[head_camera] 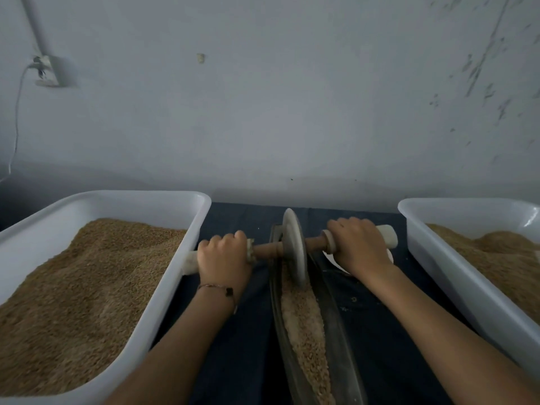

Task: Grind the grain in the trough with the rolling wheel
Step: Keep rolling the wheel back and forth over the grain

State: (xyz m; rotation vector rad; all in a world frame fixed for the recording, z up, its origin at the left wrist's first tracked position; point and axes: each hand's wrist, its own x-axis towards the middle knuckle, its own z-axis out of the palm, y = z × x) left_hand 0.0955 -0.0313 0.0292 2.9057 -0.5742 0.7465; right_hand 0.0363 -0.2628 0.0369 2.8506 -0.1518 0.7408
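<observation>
**Both hands on the axle, wheel at the far end of the trough**

The rolling wheel (294, 249) stands on edge in the far part of the trough (340, 340), a long, narrow, boat-shaped vessel running away from the person down the middle of the desk (242, 346), which is covered in dark blue cloth. Its wooden axle (267, 250) sticks out to either side. The left hand (223, 255) is wrapped around the left handle, knuckles up, with a thin bracelet (217, 287) at the wrist. The right hand (358, 244) grips the right handle the same way; the pale end of that handle shows past the fingers.

The grain (304, 325) lies in a pale strip along the trough floor, from the wheel back toward the near edge of the picture.

Room to either side is tight. The left tub (187, 229), white and heaped with brown grain, has its rim just beside the left handle end. The right tub (415, 229), also holding grain, sits near the right handle end with a strip of cloth between. A small white dish (331, 258) peeks from under the right hand. Beyond the wheel, the desk ends at a pale wall (292, 97).
</observation>
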